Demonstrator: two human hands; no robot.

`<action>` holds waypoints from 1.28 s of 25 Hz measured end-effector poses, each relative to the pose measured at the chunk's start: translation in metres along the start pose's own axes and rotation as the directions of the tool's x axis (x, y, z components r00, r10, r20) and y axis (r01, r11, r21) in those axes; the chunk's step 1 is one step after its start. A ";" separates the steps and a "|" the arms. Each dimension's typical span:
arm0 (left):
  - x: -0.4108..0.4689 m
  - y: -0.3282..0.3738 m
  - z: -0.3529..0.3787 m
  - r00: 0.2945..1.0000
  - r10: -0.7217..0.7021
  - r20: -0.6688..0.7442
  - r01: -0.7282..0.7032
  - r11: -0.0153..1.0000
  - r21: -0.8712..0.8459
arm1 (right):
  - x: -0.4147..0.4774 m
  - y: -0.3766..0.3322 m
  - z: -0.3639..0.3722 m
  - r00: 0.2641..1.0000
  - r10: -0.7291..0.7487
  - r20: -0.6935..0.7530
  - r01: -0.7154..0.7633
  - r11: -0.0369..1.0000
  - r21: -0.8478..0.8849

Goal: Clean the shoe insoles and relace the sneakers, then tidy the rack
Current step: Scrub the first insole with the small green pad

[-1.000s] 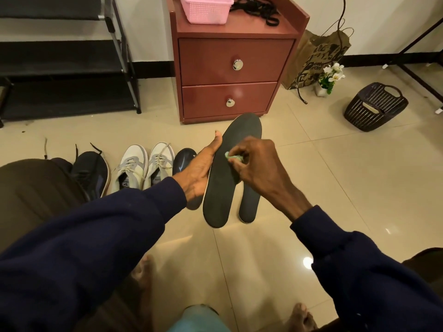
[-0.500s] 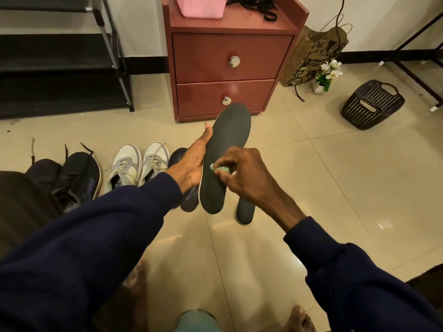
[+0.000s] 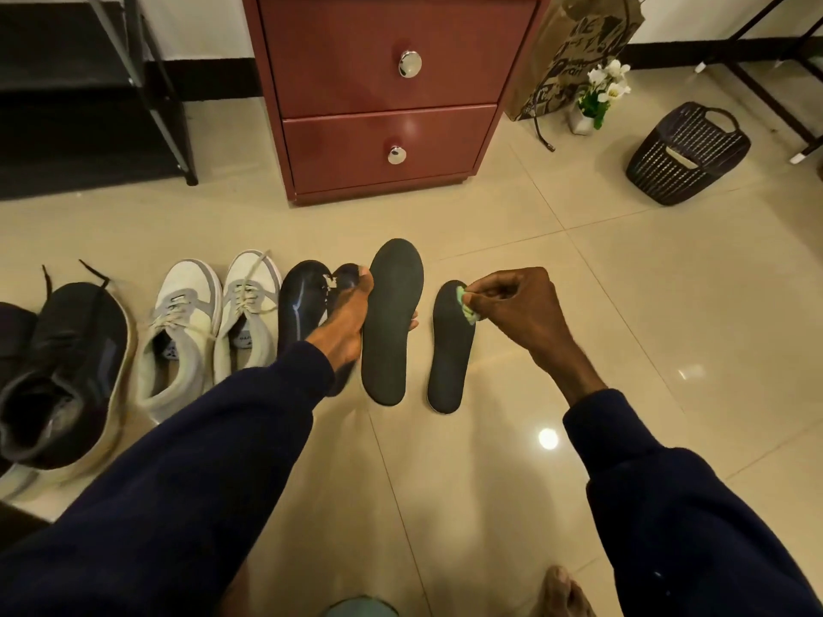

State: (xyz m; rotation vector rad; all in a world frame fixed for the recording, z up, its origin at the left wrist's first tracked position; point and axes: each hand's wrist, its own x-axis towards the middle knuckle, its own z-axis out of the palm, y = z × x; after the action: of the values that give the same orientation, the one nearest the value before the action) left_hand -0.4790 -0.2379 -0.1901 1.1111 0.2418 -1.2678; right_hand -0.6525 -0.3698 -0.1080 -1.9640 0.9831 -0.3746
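Note:
My left hand grips a dark insole by its left edge, low over the floor. My right hand pinches a small green wipe just above a second dark insole that lies flat on the tiles. Left of my left hand lie two glossy dark insoles, partly hidden by the hand. A pair of white sneakers stands beside them, laces loose. Further left is a black sneaker with untied laces.
A red two-drawer cabinet stands straight ahead. The black shoe rack is at the back left. A paper bag, a small flower pot and a dark basket sit at the right. My bare feet are at the bottom edge.
My left hand has lowered the held insole toward the floor. My right hand has come off it with the wipe and moved right, over the other insole. The camera tilted down.

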 end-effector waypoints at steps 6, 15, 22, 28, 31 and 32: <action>0.067 -0.028 -0.009 0.998 -0.009 -0.069 0.023 0.979 0.200 | 0.011 0.061 0.034 0.995 0.092 0.045 -0.094 0.995 0.045; 0.127 -0.058 -0.006 0.952 0.237 -0.192 -0.076 0.793 0.604 | 0.017 0.113 0.057 0.987 0.150 0.059 -0.154 0.986 0.062; 0.122 -0.061 -0.001 0.916 0.355 -0.187 -0.138 0.718 0.682 | 0.022 0.129 0.061 0.964 0.259 -0.067 -0.252 0.963 0.095; 0.099 -0.073 -0.008 0.879 0.395 -0.266 -0.129 0.734 0.667 | 0.014 0.141 0.068 0.882 0.471 0.003 -0.446 0.833 0.327; 0.088 -0.086 -0.015 0.876 0.406 -0.261 -0.136 0.727 0.673 | 0.010 0.141 0.071 0.880 0.475 -0.001 -0.446 0.827 0.341; 0.085 -0.089 -0.017 0.872 0.409 -0.270 -0.124 0.718 0.685 | 0.010 0.142 0.072 0.880 0.475 -0.017 -0.443 0.832 0.334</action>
State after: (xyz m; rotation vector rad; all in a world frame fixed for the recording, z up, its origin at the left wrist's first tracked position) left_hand -0.5177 -0.2693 -0.3044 1.9516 -0.0824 -0.8389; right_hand -0.6737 -0.3773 -0.2658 -1.3684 1.3303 -0.3339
